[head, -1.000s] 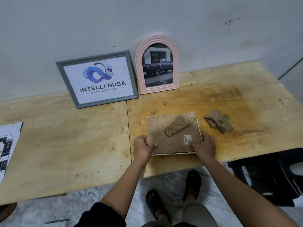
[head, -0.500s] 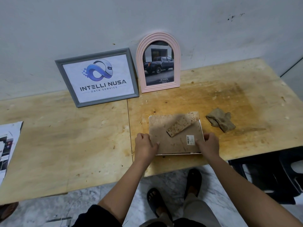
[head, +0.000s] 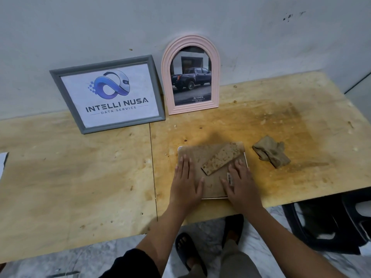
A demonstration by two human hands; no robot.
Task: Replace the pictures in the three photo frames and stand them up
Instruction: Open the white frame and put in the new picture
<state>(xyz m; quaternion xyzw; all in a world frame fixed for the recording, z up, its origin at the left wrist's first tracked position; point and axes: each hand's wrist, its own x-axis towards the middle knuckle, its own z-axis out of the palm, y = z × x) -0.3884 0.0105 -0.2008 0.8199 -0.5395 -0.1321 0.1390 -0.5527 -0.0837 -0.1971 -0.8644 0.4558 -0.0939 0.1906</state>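
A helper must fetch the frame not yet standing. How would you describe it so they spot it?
On the plywood table, near the front edge before the pink arched frame, a face-down frame lies under the left hand and right hand. Unlike that one and the grey frame upright at the wall, it shows stained brown backing with a barcode sticker.

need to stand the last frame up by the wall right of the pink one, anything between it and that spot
Nothing visible does. Between the face-down frame and the wall right of the pink frame the table shows only stains. The crumpled cloth lies further right, off that path.
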